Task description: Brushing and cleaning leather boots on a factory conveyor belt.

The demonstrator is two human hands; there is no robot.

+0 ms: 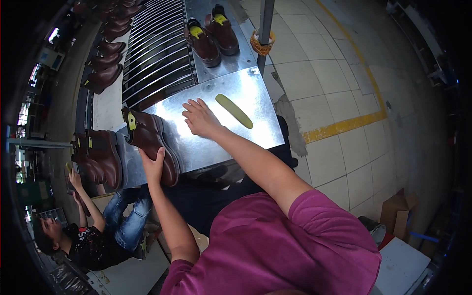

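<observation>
A brown leather boot [164, 156] with a yellow tag at its opening stands at the near left of the metal table [206, 156]. My left hand [153, 166] is closed on its front part, thumb on top and the other fingers partly hidden. To the right of that boot, my right hand [200, 119] is over the shiny tabletop with its fingers apart and nothing in it. Just beyond my right hand lies a long olive-green insole [234, 111], flat and slanted on the metal.
More brown boots [104, 157] stand at the left, close to a seated co-worker [93, 236]. A roller conveyor [160, 46] runs away from me, with boots along its left side. Another boot pair [212, 42] stands at the far right, near a metal post [266, 29].
</observation>
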